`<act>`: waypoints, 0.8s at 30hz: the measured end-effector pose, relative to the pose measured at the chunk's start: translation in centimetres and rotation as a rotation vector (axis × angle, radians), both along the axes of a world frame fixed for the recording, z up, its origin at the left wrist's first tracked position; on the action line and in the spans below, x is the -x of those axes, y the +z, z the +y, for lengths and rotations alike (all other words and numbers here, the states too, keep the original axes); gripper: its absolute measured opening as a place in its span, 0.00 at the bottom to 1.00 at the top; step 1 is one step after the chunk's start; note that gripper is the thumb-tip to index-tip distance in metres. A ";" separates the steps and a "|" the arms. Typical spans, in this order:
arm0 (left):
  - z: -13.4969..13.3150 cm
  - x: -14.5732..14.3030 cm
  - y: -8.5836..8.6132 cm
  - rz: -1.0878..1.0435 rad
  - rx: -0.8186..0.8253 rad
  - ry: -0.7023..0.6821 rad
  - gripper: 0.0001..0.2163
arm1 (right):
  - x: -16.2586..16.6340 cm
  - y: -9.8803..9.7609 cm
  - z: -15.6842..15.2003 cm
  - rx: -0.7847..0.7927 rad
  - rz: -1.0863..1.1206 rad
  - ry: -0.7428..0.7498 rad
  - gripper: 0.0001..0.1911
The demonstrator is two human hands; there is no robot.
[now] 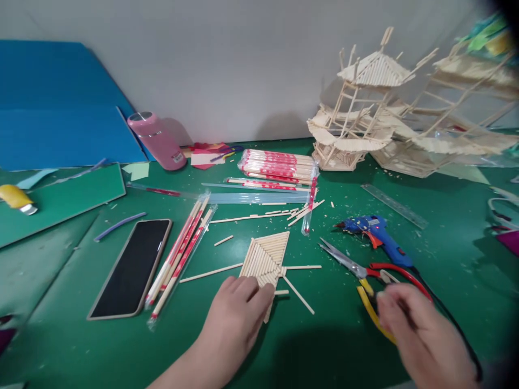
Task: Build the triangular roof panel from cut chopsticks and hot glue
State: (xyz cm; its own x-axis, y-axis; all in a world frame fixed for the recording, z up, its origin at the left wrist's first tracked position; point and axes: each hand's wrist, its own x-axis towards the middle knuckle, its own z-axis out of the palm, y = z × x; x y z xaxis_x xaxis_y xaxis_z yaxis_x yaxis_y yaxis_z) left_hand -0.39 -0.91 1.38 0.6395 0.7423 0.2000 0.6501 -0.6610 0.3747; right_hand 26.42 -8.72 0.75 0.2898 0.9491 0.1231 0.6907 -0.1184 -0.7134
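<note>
My left hand (241, 313) is closed over the lower part of a small roof-like panel of wooden sticks (263, 256), its fingertips partly hidden. Several loose sticks jut out around the panel, among them one (303, 267) to its right. My right hand (419, 332) hovers at the lower right, blurred, with thumb and fingers pinched together; what they hold, if anything, cannot be made out. Just beyond it lie pliers (352, 265) with slim pointed jaws, one red handle and one yellow one. A blue hot glue gun (375, 235) rests behind the pliers.
Bundled sticks in wrappers (279, 165) lie at the back; more wrapped sticks (182, 251) lie beside a phone (132, 267). A pink bottle (158, 140) stands near the wall. Stick-built pavilion models (373, 70) occupy the back right. A clear ruler (393, 205) lies before them.
</note>
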 end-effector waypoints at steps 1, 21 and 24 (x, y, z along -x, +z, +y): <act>0.0 -0.1 -0.3 0.025 -0.008 -0.015 0.13 | 1.4 0.5 0.7 0.032 -0.009 0.085 0.12; -1.3 -1.6 0.8 -0.652 0.339 0.008 0.11 | 5.8 0.8 4.7 -0.016 0.763 0.090 0.07; 0.6 -0.7 1.2 -0.499 0.217 0.098 0.09 | 2.8 0.6 5.7 -0.111 0.434 -0.106 0.09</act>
State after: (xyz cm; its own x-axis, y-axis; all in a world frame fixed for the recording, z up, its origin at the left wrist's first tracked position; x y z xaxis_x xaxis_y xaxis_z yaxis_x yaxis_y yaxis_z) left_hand 0.31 -0.35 2.63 0.4324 0.8513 0.2970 0.4133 -0.4799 0.7739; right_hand 23.59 -2.98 1.38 0.4319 0.8994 0.0676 0.3129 -0.0791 -0.9465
